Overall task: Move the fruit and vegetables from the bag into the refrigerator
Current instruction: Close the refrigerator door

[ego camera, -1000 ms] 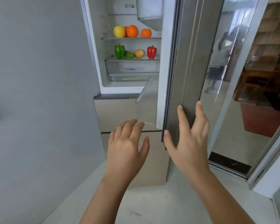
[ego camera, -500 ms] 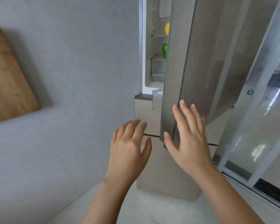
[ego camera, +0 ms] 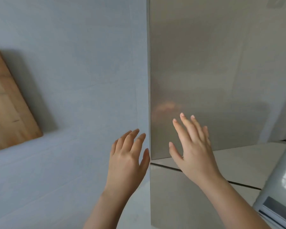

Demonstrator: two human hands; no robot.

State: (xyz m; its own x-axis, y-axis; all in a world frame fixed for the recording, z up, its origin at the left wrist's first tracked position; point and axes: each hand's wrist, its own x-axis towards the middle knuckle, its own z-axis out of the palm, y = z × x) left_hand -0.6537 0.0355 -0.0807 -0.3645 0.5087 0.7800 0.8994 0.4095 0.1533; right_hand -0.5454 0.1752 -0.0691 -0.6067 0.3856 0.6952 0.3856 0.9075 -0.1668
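The refrigerator's upper door (ego camera: 213, 71) is a plain beige-grey panel that fills the right half of the view, and it now hides the inside and all the fruit and vegetables. My right hand (ego camera: 192, 146) lies flat on the door's lower part with its fingers straight and spread. To the left of the door's edge, my left hand (ego camera: 128, 156) hovers with relaxed fingers and holds nothing. No bag is in view.
A grey wall (ego camera: 73, 80) runs along the left, right up to the refrigerator. A wooden board (ego camera: 8, 103) leans against it at the far left. The refrigerator's lower drawer fronts (ego camera: 180, 195) sit below the door. A glass sliding door frame (ego camera: 281, 187) shows at the bottom right.
The refrigerator door has swung from wide open to closed under my right hand, hiding the shelves of produce. My view has turned left towards the wall and the wooden board.
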